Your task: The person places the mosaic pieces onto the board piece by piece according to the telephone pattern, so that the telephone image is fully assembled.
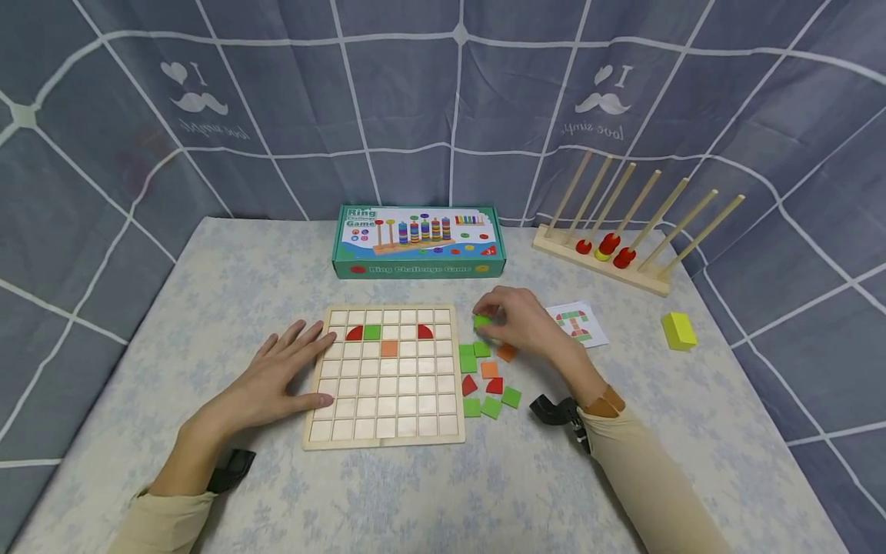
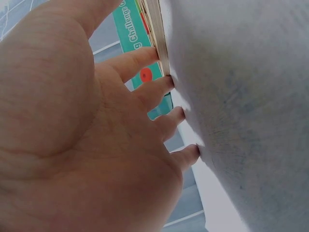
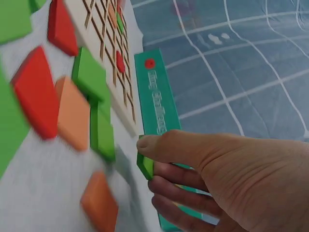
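A wooden grid board (image 1: 377,385) lies on the table with a green square tile (image 1: 372,332), an orange square tile (image 1: 389,348) and two red quarter-round tiles (image 1: 425,332) in its cells. My left hand (image 1: 277,377) rests at the board's left edge, fingers spread; in the left wrist view fingertips touch its wooden side. Beyond the board's right edge, my right hand (image 1: 522,319) pinches a green square tile (image 3: 145,164) between thumb and fingers. Loose green, orange and red tiles (image 1: 490,407) lie below that hand, beside the board.
A pattern card (image 1: 588,327) lies right of my right hand. Behind the board stands a green Ring Challenge Game box (image 1: 418,269). A wooden peg rack (image 1: 651,285) with several rings is at the back right, and a yellow block (image 1: 679,331) sits at far right.
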